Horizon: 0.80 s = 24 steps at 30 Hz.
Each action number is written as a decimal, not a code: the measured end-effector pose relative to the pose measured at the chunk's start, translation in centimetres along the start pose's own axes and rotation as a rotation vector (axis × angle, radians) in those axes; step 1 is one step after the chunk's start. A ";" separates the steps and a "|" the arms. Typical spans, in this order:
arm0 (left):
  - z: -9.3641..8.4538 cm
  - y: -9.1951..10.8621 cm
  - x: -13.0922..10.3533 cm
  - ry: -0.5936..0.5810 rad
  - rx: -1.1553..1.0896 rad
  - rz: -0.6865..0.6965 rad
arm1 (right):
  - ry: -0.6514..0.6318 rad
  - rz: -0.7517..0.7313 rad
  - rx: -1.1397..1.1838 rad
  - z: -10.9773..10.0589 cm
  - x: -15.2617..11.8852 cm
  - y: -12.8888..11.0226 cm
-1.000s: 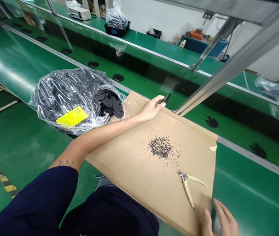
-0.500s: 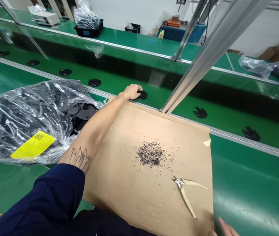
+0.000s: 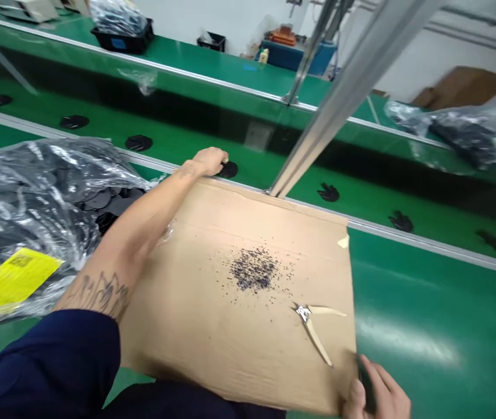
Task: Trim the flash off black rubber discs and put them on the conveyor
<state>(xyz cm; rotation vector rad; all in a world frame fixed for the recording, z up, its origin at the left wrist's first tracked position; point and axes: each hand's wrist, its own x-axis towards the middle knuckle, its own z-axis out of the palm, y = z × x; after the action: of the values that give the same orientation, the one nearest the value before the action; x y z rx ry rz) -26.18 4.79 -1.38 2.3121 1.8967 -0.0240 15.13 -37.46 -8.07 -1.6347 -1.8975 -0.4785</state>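
My left hand point(image 3: 210, 161) reaches across to the green belt behind the cardboard sheet point(image 3: 195, 326). Its fingers are bent down onto a flat, round black piece point(image 3: 229, 170), and one fingertip looks pale yellow. At the cardboard's near right corner is my right hand point(image 3: 385, 393), thumb and fingers apart with a dark gap between them. Scattered over the middle of the sheet are tiny black bits point(image 3: 254, 269). Nippers point(image 3: 304, 314) with cream handles lie spread on the sheet, beyond my right hand. Left of my forearm, a clear bag point(image 3: 34, 198) holds many flat black pieces point(image 3: 103, 201).
More dark pieces, such as one clump point(image 3: 328, 192), lie spaced along the belt point(image 3: 269, 174). A slanted metal post point(image 3: 318, 122) rises behind the sheet from the metal rail point(image 3: 440, 247). Across the belt, a black bin point(image 3: 128, 41) stands on another green bench.
My view has shifted to the right. My right hand has come further into view at the cardboard's corner. The left hand stays on the round black piece.
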 end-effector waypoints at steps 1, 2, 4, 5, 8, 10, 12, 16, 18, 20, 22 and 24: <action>-0.4 0.0 -0.5 -0.016 0.014 0.018 | -0.046 0.028 0.019 -0.5 0.1 -0.3; -0.8 -0.2 -1.0 -0.034 0.029 0.037 | -0.085 0.058 0.044 -1.0 0.4 -0.5; -2.2 -0.7 -2.1 -0.074 0.058 0.073 | -0.144 0.112 0.098 -2.0 1.8 -0.4; -3.0 -1.0 -2.7 -0.092 0.069 0.091 | -0.168 0.126 0.129 -2.4 2.9 -0.1; -5.9 -2.1 -5.6 -0.124 0.071 0.166 | -0.230 0.101 0.218 -1.9 8.3 1.1; -7.6 -2.9 -8.5 -0.127 0.053 0.240 | -0.293 0.145 0.233 0.3 13.2 1.9; -8.5 -3.8 -12.1 -0.098 0.029 0.306 | -0.335 0.156 0.235 3.9 18.8 2.6; -7.9 -6.2 -21.2 0.005 -0.107 0.412 | -0.417 0.235 0.198 12.6 29.2 3.3; -7.3 -7.3 -25.9 0.009 -0.169 0.377 | -0.452 0.336 0.151 16.3 32.9 3.1; -7.1 -8.1 -29.9 -0.039 -0.198 0.312 | -0.491 0.443 0.103 19.2 35.3 2.5; -7.3 -8.4 -32.6 -0.108 -0.202 0.249 | -0.509 0.520 0.062 21.3 36.7 1.7; -7.5 -8.7 -33.8 -0.144 -0.193 0.208 | -0.487 0.559 0.032 22.6 37.3 1.0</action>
<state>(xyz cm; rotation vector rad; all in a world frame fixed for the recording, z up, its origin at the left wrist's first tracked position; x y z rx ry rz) -42.07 -25.55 8.78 2.2961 1.5136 0.0153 8.76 5.23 -1.83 -2.2957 -1.6227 0.1986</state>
